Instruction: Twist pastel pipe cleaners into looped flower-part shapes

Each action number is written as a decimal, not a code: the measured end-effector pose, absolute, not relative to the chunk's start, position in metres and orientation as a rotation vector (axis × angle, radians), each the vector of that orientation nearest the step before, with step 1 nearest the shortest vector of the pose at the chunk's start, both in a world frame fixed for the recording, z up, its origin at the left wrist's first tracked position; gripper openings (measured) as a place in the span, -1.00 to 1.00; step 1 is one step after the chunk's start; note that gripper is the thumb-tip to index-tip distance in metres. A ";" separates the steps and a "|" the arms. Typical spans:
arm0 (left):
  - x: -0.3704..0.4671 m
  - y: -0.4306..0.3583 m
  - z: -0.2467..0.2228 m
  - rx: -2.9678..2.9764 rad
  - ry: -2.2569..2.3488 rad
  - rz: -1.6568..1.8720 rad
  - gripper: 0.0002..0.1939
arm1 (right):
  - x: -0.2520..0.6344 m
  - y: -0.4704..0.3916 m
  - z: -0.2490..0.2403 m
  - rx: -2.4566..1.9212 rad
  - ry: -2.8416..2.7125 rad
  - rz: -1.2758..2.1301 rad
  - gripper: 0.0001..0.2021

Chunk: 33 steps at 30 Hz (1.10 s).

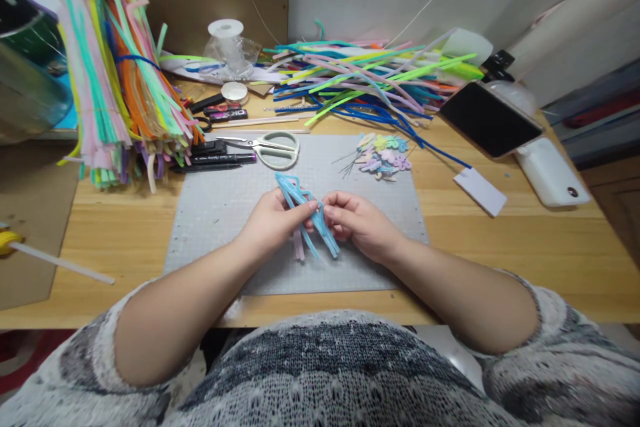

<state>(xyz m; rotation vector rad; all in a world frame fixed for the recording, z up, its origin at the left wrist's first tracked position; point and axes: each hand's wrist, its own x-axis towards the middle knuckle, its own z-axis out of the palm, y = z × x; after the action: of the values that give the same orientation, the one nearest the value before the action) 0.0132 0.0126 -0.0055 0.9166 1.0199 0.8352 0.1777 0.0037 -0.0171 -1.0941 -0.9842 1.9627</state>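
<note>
- Head view, the hands: the left hand [273,217] is closed on a light-blue bundle [327,235] of bent, fuzzy stems, its thumb lying across the middle. The right hand [364,223] meets it from the other side, thumb and fingers curled close together at the bundle's right edge; whether they pinch a stem or only touch it, I cannot tell.
- Head view, the key relation: the bundle sits between the two hands, above the grey mat [215,243]. Its long axis runs aslant — the far end points away and to the left, past the left fingers, while the near end points toward the person and to the right, below the right fingertips. The left hand is the nearer one, wrapped on it; the right is just beside its near half.
- Head view, under the left hand: a pale pink strip [299,247] hangs below the thumb, beside the blue stems. Whether it is joined to them is hidden.
- Head view, around them: green-handled scissors [277,150] lie beyond the left hand, and a cluster of small pastel pieces [385,155] on thin wires lies beyond the right — both on the mat, apart from the hands.
</note>
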 end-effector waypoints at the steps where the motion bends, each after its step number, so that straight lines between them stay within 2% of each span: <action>1: 0.013 0.013 -0.006 0.917 1.026 0.833 -0.78 | 0.177 0.003 -0.016 -1.089 -1.014 1.951 -0.74; 7: 0.013 0.012 -0.005 0.882 1.018 0.831 -0.77 | 0.178 0.002 -0.017 -1.141 -1.027 1.852 -0.80; 14: 0.014 0.012 -0.006 0.856 0.922 0.849 -0.81 | 0.181 0.005 -0.015 -0.965 -0.893 2.157 -0.79; 28: 0.014 0.010 -0.002 0.962 0.960 0.849 -0.82 | 0.182 0.006 -0.014 -0.975 -0.800 2.269 -0.85; 33: 0.013 0.009 0.000 0.954 0.958 0.792 -0.82 | 0.182 0.006 -0.013 -0.984 -0.844 2.264 -0.81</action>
<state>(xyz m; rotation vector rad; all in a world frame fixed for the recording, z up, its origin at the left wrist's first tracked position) 0.0131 0.0092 -0.0002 0.9544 0.9577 0.7925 0.1817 0.0056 -0.0129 -0.9842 -0.8442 2.2638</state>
